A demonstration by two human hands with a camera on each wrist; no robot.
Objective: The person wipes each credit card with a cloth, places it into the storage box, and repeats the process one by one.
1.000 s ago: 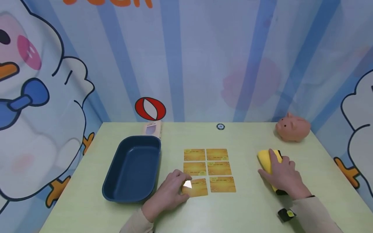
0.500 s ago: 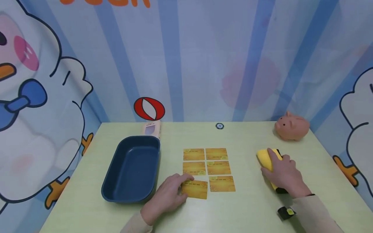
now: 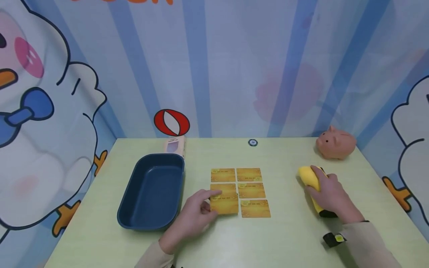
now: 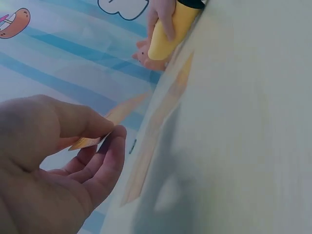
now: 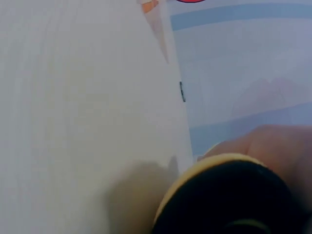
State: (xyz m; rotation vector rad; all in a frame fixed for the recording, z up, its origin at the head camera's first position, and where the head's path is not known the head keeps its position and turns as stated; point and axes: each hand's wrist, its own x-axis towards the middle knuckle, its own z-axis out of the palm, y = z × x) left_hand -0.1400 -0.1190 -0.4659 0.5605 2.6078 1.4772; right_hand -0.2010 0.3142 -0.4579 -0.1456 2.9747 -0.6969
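Observation:
My left hand pinches a gold card by its left edge; in the left wrist view the card is raised off the table between thumb and fingers of the hand. In the head view it overlaps the middle-left card of a two-column group. Gold cards lie flat beside and beyond it. On the right, my right hand grips a yellow object with a black end, its fingers curled over the top. The right wrist view shows that black end up close.
A dark blue tray stands left of the cards, with a small pale box behind it. At the back edge lies a round chip. A pink piggy bank stands at the back right. A small black item is by the right sleeve.
My left hand has lifted the lower-left card from the table, tilting it up in front of the middle-left card. The yellow object in my right hand has shifted slightly and its black end shows more.

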